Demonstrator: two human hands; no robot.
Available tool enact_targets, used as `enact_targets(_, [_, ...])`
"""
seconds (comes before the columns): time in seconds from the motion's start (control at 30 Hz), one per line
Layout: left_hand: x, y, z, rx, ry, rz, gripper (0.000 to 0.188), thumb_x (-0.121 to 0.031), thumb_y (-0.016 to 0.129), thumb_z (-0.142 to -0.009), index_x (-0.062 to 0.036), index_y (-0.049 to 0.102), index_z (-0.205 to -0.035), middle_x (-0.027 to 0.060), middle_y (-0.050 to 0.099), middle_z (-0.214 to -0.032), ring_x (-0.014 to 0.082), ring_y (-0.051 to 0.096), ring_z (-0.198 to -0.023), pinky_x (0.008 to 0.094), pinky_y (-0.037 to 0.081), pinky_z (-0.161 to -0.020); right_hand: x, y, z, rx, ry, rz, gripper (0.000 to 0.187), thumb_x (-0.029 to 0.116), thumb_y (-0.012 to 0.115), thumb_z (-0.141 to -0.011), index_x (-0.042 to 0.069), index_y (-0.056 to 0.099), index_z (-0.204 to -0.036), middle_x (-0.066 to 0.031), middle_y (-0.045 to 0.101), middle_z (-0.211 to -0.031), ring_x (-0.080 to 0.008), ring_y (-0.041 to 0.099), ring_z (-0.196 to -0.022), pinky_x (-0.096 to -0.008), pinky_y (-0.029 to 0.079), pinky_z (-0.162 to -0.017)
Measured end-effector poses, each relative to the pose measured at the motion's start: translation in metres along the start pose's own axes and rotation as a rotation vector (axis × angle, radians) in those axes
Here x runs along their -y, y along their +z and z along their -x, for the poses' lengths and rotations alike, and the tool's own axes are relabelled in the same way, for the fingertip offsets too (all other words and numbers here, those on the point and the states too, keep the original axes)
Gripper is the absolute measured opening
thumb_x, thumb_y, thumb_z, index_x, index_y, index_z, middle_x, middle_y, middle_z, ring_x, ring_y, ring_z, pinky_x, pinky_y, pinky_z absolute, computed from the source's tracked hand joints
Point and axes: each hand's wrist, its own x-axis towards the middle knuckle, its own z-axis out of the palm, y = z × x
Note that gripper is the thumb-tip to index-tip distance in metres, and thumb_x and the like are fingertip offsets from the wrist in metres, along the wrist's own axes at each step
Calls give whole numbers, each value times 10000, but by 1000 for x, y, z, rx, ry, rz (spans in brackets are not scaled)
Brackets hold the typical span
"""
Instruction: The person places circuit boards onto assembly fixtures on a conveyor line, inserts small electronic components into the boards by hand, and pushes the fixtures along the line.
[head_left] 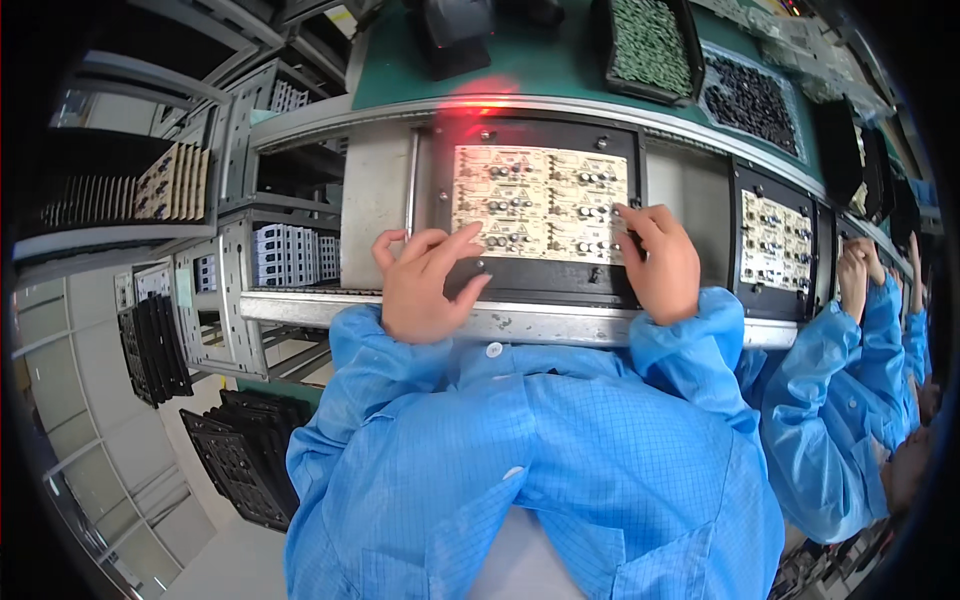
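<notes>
A cream circuit board panel (pixel 548 203), dotted with several small dark round components, lies in a black carrier frame (pixel 535 278) on the rail line in front of me. My left hand (pixel 425 280) is at the panel's lower left corner, fingers spread and thumb held apart, with nothing visible in it. At the panel's right edge my right hand (pixel 662 262) has its thumb and index finger curled inward over the board. Whatever lies between those fingertips is too small or hidden to name. A red light glow falls across the panel's upper left.
Beyond the rail (pixel 560 104), a black bin of green parts (pixel 650 45) and a bag of black parts (pixel 750 100) sit on a green surface. Another carrier with a board (pixel 775 238) is to the right, by a co-worker's hands (pixel 855 272). Racks (pixel 235 200) stand left.
</notes>
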Motion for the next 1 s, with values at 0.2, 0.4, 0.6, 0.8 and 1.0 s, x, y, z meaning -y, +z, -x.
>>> enact_targets(0.2, [-6,22,-9,-37,53,-262,493,-190,829,-788,-181,698,-1263,-78,755,-927,132,653,-931,487,314,-1026,-3,-14,6,120,-21,-174,303,118,820,-825,74,705,-1102,-90,705,-930,-294,694,-855,-406,541,-766])
enact_targets(0.4, [4,15,-27,-72,-9,-166,481,-165,797,-806,-189,688,-1274,-86,733,-884,136,656,-931,471,320,-1023,2,-6,26,-12,-204,-55,172,151,851,-787,102,693,-835,-39,716,-780,-261,700,-757,-366,519,-722])
enact_targets(0.6, [24,22,-56,-216,-85,-329,528,-109,771,-813,-173,639,-1320,-84,734,-888,142,662,-867,423,329,-997,9,6,27,-82,-108,44,155,147,848,-793,99,714,-854,-50,715,-765,-268,692,-712,-374,521,-686])
enact_targets(0.8, [32,31,-59,-209,-197,-57,547,-43,754,-802,-153,622,-1322,-73,729,-871,134,647,-765,384,337,-999,-10,-13,8,-65,35,-256,150,110,814,-834,54,730,-945,-80,681,-805,-310,642,-709,-425,534,-725])
enact_targets(1.0, [40,25,-74,-85,-175,87,542,26,721,-796,-101,638,-1316,3,704,-969,164,659,-794,346,434,-970,-42,-9,-21,-136,-126,32,226,104,809,-822,106,786,-1047,-64,635,-900,-288,611,-898,-400,518,-767])
